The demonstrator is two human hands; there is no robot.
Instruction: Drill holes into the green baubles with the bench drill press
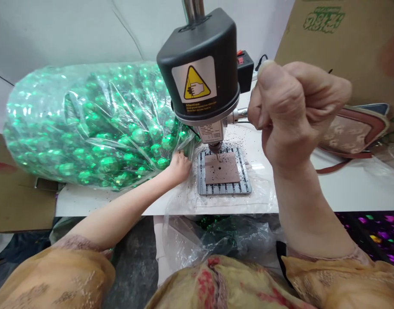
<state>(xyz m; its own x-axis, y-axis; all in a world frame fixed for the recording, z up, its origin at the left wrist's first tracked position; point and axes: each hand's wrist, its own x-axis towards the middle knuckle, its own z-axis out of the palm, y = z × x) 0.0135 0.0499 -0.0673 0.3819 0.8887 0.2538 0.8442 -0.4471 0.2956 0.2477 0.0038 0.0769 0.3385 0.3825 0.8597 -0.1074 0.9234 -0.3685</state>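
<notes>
A small bench drill [200,73] with a black head and a yellow warning label stands at the centre of the table. Its bit points down at a brown square plate [222,168], which has a round hole and lies on a slotted metal base [224,189]. My right hand [296,107] is a raised fist around the silver feed lever [240,115] of the drill. My left hand [179,168] rests against the end of a clear plastic bag [87,124] packed with green faceted beads, its fingers hidden in the plastic.
Dark drilling specks are scattered over a clear plastic sheet [245,189] on the white table [100,204]. A brown patterned purse [351,133] lies at the right, before a cardboard panel [332,38]. More cardboard [16,197] sits at the left, with a crumpled plastic bag [216,240] below the table edge.
</notes>
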